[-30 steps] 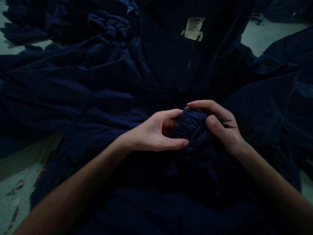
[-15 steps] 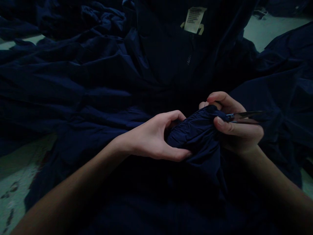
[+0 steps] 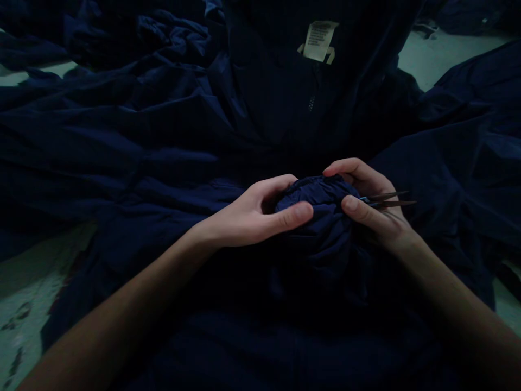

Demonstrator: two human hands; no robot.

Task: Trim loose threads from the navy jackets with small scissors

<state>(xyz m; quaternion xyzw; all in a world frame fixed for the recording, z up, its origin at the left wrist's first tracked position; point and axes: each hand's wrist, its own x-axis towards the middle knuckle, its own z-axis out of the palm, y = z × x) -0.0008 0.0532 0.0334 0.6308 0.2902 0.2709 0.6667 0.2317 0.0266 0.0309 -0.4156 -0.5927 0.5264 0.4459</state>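
Observation:
A dark navy jacket (image 3: 171,130) with a zip and an inside label (image 3: 320,41) lies spread in front of me. Its gathered, elastic-looking cuff (image 3: 321,201) is bunched between my two hands. My left hand (image 3: 260,212) grips the cuff's left side, thumb on top and fingers hidden behind the cloth. My right hand (image 3: 370,201) holds the cuff's right side between thumb and fingers. Small thread snips (image 3: 382,201) are also in my right hand, their two pointed blades apart and pointing right, away from the cuff.
More dark cloth lies heaped at the upper left and along the right. Parts of a pale, marked surface (image 3: 24,309) show at the lower left, and another pale patch (image 3: 448,54) at the upper right.
My right hand has moved left, closer to my left hand, bringing the snips along. The cuff is bunched shorter, and my left thumb has shifted up onto its face.

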